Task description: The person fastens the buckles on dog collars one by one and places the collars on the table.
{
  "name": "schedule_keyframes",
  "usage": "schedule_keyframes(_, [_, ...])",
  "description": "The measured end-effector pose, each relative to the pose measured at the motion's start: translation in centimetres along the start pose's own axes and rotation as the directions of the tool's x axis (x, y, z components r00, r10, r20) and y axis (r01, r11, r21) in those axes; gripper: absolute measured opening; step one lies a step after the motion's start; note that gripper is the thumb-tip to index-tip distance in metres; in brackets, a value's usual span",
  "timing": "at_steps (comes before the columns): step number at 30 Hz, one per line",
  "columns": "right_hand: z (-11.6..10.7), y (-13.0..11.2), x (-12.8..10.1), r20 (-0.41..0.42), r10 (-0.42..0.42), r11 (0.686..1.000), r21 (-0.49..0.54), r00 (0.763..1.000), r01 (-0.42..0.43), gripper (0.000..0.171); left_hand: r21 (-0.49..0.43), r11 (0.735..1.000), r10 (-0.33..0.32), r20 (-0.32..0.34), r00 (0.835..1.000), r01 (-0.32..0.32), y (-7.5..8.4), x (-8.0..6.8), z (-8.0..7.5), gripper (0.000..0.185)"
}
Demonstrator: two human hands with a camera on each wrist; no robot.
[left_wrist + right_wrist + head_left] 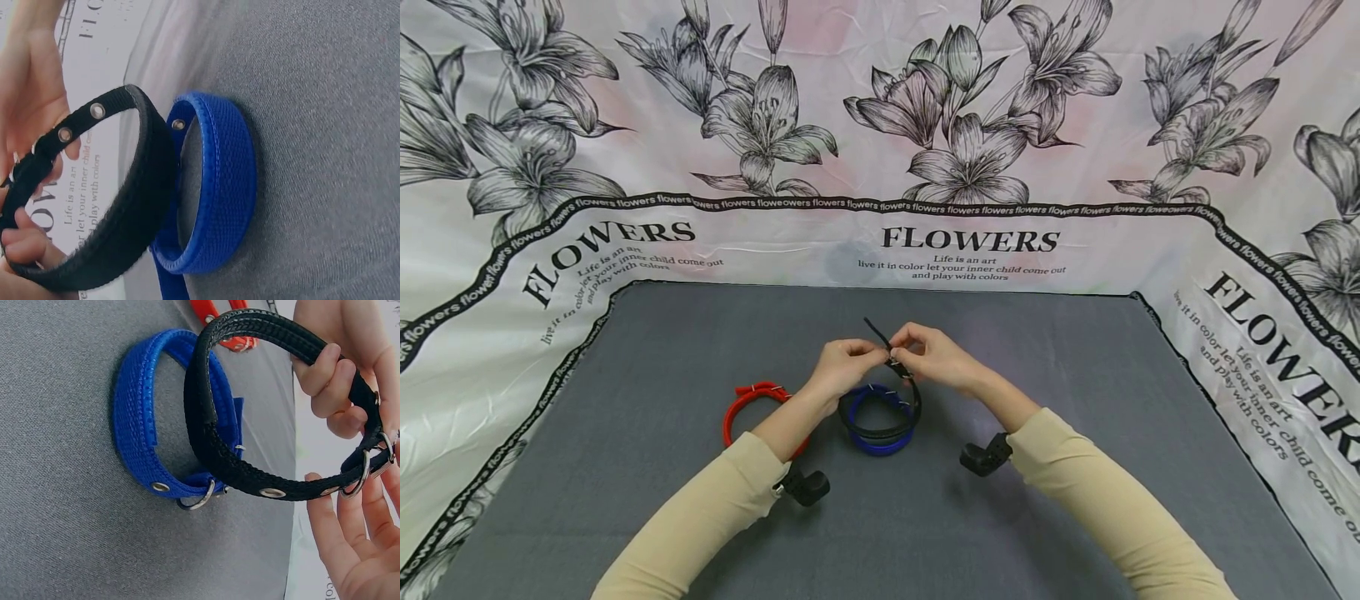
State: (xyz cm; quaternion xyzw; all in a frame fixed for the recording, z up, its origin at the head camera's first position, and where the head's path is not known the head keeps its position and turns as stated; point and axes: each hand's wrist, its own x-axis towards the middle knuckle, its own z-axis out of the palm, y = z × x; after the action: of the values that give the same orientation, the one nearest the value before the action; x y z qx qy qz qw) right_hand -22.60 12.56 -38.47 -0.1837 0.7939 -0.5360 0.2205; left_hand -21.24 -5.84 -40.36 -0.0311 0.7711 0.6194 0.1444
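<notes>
I hold a black collar (901,400) up over the middle of the worktop (625,350), both hands meeting at its buckle end. My left hand (844,365) pinches the strap beside the buckle, fingers curled round it; in the left wrist view those fingertips (25,247) close on the black webbing near its eyelets. My right hand (931,357) pinches the other side of the buckle from above; the right wrist view shows my fingers (325,375) curled over the strap, while the lower fingers lie straighter under the metal ring (362,478). The loose tail of the strap sticks up and away from me between the two hands.

The collar's loop hangs down from my hands, tilted, and its lower edge sits just over a blue collar (880,433) that lies on the grey cloth. The blue one stands on its edge as a closed ring, with a metal ring (197,499) at its buckle. I cannot tell whether black and blue touch. To my left, partly under my left forearm, lies a red collar (745,408), apart from the blue one. A flowered sheet (970,242) rises behind and beside the worktop.
</notes>
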Motion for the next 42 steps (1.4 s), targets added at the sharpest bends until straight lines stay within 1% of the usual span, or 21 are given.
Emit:
schedule_keyframes(3, [-0.2,0.0,-0.1,-0.023,0.003,1.0,-0.021,1.0,-0.004,0.022,-0.05,0.999,0.023,0.039,0.999,-0.021,-0.1,0.0,-0.2,0.021])
schedule_keyframes(6, [-0.5,0.0,-0.1,-0.052,0.004,0.999,-0.046,0.999,-0.007,0.024,-0.081,0.996,0.046,0.084,0.995,-0.039,-0.2,0.1,-0.6,0.024])
schedule_keyframes(8, [-0.6,0.0,-0.1,-0.065,0.003,0.998,-0.058,0.998,-0.006,0.024,-0.091,0.995,0.049,0.105,0.993,-0.039,-0.2,0.0,-0.7,0.027])
schedule_keyframes(12, [-0.8,0.2,-0.1,-0.078,-0.002,0.998,-0.064,0.997,-0.003,0.023,-0.068,0.997,0.035,0.111,0.993,-0.027,-0.3,0.0,-0.9,0.028])
schedule_keyframes(15, [-0.7,0.2,-0.1,-0.08,-0.012,0.998,-0.07,0.997,0.006,0.024,-0.056,0.998,0.03,0.105,0.994,-0.024,-0.4,-0.1,-0.9,0.028])
schedule_keyframes(19, [-0.8,0.2,-0.1,-0.068,-0.016,0.997,-0.078,0.998,0.01,0.026,-0.071,0.997,0.035,0.085,0.996,-0.029,-0.4,-0.2,-0.9,0.026])
schedule_keyframes(21, [-0.8,0.1,-0.1,-0.057,-0.003,0.997,-0.076,0.998,-0.001,0.025,-0.093,0.995,0.041,0.068,0.997,-0.034,-0.4,-0.2,-0.9,0.025])
schedule_keyframes(26, [-0.8,0.1,-0.1,-0.024,0.021,0.999,-0.035,0.999,-0.022,0.025,-0.151,0.987,0.057,0.037,0.998,-0.051,-0.2,-0.2,-0.9,0.023])
schedule_keyframes(30, [-0.8,0.2,-0.1,-0.01,0.024,0.999,0.028,1.0,-0.024,0.025,-0.16,0.986,0.053,0.031,0.998,-0.047,0.1,-0.2,-0.9,0.026])
schedule_keyframes(31, [-0.8,0.3,-0.1,-0.007,0.022,0.999,0.039,1.0,-0.022,0.025,-0.155,0.987,0.049,0.034,0.998,-0.043,0.4,-0.4,-1.0,0.027])
schedule_keyframes(33, [-0.9,0.4,-0.1,-0.002,0.022,0.998,0.055,1.0,-0.022,0.026,-0.158,0.987,0.048,0.03,0.998,-0.043,0.4,-0.4,-1.0,0.028])
schedule_keyframes(37, [-0.9,0.5,-0.2,0.015,0.028,0.998,0.063,1.0,-0.029,0.032,-0.179,0.983,0.049,0.004,0.999,-0.048,0.3,-0.3,-1.1,0.03])
schedule_keyframes(38, [-0.9,0.4,-0.3,0.019,0.031,0.997,0.064,0.999,-0.033,0.034,-0.189,0.981,0.051,-0.005,0.999,-0.051,0.1,-0.1,-1.1,0.031])
schedule_keyframes(42, [-0.9,0.2,-0.4,0.03,0.037,0.998,0.055,0.999,-0.038,0.038,-0.197,0.979,0.047,-0.016,0.999,-0.049,0.2,-0.1,-1.3,0.033])
